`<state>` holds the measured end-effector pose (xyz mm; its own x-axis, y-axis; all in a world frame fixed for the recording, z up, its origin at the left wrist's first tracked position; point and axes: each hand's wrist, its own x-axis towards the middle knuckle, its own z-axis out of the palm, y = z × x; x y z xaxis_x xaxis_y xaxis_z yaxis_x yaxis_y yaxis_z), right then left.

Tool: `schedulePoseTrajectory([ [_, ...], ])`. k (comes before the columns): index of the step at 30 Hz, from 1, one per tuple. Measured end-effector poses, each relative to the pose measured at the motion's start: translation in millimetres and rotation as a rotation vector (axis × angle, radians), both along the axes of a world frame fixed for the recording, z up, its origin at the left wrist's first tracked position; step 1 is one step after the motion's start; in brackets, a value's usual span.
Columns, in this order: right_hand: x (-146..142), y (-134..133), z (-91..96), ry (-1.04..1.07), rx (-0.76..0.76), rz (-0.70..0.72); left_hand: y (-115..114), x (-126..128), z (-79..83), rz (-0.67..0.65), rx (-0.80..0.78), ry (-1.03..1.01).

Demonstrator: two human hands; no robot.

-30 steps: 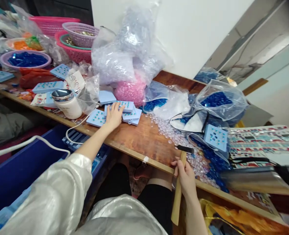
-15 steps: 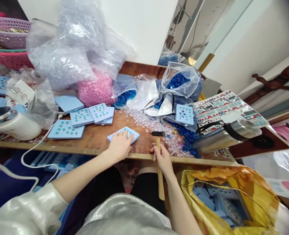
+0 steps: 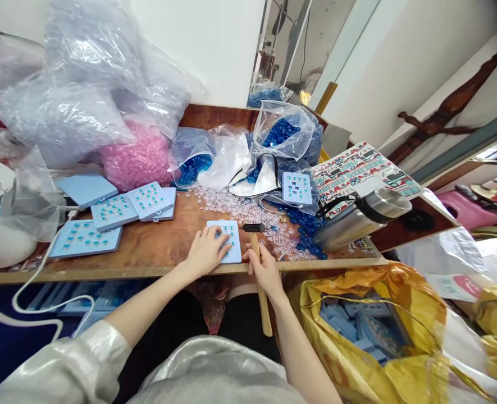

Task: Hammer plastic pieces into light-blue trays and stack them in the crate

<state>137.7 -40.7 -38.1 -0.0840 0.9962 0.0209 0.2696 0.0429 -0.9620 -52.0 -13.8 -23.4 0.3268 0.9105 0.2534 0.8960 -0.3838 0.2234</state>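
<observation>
My left hand point(image 3: 206, 251) lies with spread fingers on a small light-blue board point(image 3: 228, 238) studded with teal pieces, near the front edge of the wooden table point(image 3: 155, 247). My right hand point(image 3: 265, 268) is closed round the wooden handle of a small hammer point(image 3: 254, 242). The hammer's dark head rests on the table just right of the board, and its handle hangs past the table edge. Clear beads point(image 3: 240, 209) and blue beads point(image 3: 302, 221) are scattered beside the hammer.
More blue boards point(image 3: 113, 210) lie to the left, with a white cable point(image 3: 41, 264). Plastic bags of clear, pink point(image 3: 138, 160) and blue beads stand at the back. A steel flask point(image 3: 358, 216) lies at right. A yellow bag point(image 3: 370, 331) of blue boards sits below.
My left hand has drawn one blue board from the stack on the left to the table's front edge. The view has swung right. My right hand has kept hold of the hammer.
</observation>
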Motion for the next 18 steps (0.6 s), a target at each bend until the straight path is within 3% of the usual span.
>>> schedulePoseTrajectory([
  [3,0.9,-0.4,0.2,0.002,-0.002,0.006,7.1,2.1,2.9,-0.069,-0.025,-0.081],
  [8,1.0,0.8,0.7,0.007,0.004,0.013,68.1,-26.0,-4.4,-0.041,0.054,-0.134],
  [12,-0.1,0.4,3.2,0.000,0.005,0.008,109.1,-32.1,-10.5,-0.273,-0.061,0.004],
  [15,-1.0,-0.2,5.4,-0.016,0.002,0.004,115.6,-29.6,-6.8,-0.305,-0.108,0.038],
  [18,-1.4,-0.3,6.7,-0.021,-0.003,-0.008,105.2,-36.6,-4.3,-0.252,-0.127,-0.114],
])
